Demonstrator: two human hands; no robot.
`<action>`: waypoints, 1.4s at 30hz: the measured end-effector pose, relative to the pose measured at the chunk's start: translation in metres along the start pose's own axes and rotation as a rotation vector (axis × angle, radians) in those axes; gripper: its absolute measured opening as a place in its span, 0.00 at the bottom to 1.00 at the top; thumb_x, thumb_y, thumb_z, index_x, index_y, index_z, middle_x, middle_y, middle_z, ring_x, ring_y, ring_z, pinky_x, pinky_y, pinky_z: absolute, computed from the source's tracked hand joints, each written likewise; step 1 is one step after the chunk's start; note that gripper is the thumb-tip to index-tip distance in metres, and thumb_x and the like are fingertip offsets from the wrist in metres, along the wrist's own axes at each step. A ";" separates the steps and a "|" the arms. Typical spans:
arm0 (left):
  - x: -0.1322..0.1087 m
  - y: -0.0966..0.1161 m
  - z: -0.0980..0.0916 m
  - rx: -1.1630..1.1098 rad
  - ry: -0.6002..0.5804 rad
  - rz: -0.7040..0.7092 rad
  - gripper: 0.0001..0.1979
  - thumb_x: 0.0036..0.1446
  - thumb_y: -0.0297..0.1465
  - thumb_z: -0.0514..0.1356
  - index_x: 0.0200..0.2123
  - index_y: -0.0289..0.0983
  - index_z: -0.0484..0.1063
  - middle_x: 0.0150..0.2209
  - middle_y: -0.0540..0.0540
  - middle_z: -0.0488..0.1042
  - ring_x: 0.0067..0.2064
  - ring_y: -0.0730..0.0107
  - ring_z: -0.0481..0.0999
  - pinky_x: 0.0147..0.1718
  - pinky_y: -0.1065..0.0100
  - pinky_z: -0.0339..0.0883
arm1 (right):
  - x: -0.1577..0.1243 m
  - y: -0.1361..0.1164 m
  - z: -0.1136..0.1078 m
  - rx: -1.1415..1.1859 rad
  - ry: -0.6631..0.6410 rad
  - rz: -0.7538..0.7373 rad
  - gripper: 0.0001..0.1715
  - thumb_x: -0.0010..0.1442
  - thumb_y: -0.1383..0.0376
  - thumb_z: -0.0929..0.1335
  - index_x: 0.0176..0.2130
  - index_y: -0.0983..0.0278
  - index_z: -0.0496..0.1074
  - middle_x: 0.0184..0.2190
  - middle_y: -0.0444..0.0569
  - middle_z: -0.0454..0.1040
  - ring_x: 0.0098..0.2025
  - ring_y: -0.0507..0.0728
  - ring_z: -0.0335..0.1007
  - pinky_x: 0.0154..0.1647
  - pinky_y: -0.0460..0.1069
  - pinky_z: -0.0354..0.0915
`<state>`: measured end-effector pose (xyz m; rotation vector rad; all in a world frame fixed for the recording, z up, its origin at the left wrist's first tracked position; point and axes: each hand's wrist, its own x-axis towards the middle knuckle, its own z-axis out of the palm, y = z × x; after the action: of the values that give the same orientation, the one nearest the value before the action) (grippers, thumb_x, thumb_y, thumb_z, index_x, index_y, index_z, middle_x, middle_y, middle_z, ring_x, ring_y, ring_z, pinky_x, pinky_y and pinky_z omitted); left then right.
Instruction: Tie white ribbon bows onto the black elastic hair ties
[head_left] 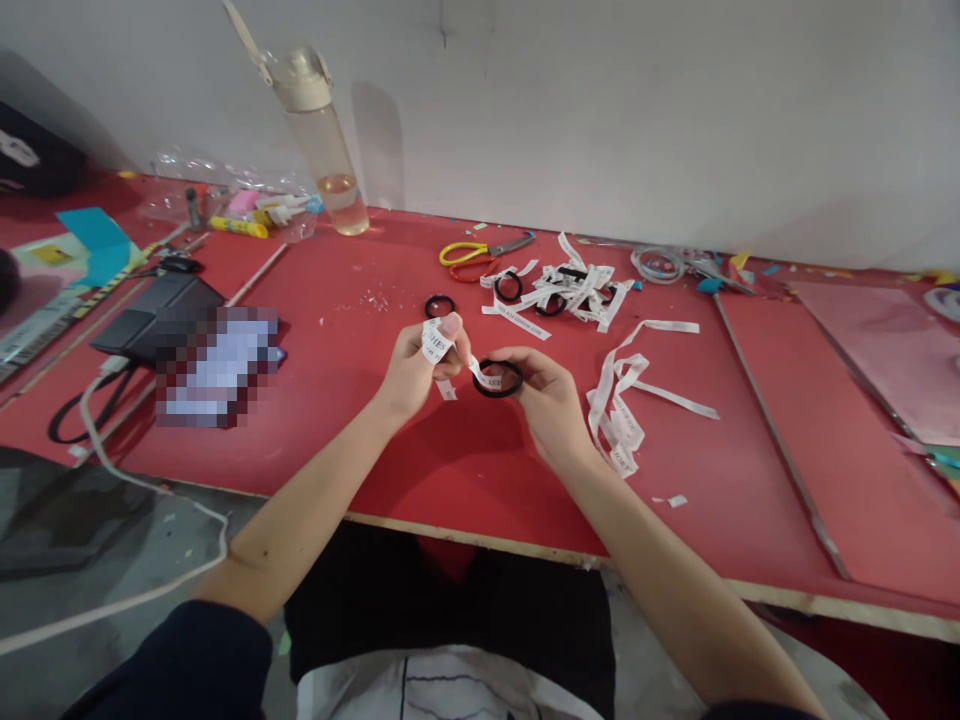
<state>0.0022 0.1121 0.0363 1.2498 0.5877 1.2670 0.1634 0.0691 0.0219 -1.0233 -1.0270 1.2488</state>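
My left hand [420, 368] pinches a white printed ribbon [437, 342], part of it looped over the fingers and a short end hanging below. The ribbon runs across to a black ring [496, 391] and lies against its inside. My right hand [547, 395] is closed on the right side of that ring. Just behind my left hand another black ring [439, 306] lies on the red table [450, 460]. Loose white ribbons [619, 405] lie to the right of my right hand. Farther back is a pile of printed ribbons [581, 290] with black rings among them.
Yellow-handled scissors [465, 254] lie behind my hands. A tilted-looking water bottle [330, 150] stands at the back left, near glue tubes [238, 227]. At left are a black device [154, 315] with a cable and a blurred phone [221, 370]. A raised strip [780, 440] crosses the right side.
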 end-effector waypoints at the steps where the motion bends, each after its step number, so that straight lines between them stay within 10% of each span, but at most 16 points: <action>1: 0.000 0.000 0.000 0.001 0.003 0.001 0.27 0.58 0.51 0.62 0.19 0.35 0.70 0.14 0.56 0.51 0.16 0.83 0.46 0.18 0.72 0.40 | 0.000 0.000 0.000 0.003 -0.003 0.006 0.11 0.51 0.71 0.72 0.37 0.60 0.79 0.36 0.43 0.80 0.38 0.51 0.76 0.44 0.47 0.72; 32: 0.000 0.003 0.000 0.128 -0.019 -0.039 0.29 0.59 0.54 0.59 0.19 0.36 0.71 0.15 0.55 0.50 0.17 0.80 0.49 0.20 0.69 0.44 | -0.002 -0.001 0.000 -0.109 -0.092 -0.119 0.13 0.59 0.68 0.69 0.44 0.59 0.79 0.41 0.45 0.81 0.44 0.53 0.77 0.50 0.50 0.73; 42: -0.001 0.005 0.004 0.180 -0.082 -0.065 0.28 0.60 0.53 0.59 0.20 0.35 0.71 0.15 0.55 0.51 0.18 0.80 0.46 0.20 0.69 0.41 | -0.003 -0.001 0.000 -0.043 -0.106 -0.067 0.11 0.59 0.62 0.72 0.44 0.58 0.79 0.36 0.45 0.78 0.34 0.51 0.72 0.37 0.47 0.70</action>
<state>0.0036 0.1094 0.0418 1.4134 0.6889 1.1225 0.1633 0.0660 0.0226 -0.9558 -1.1649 1.2407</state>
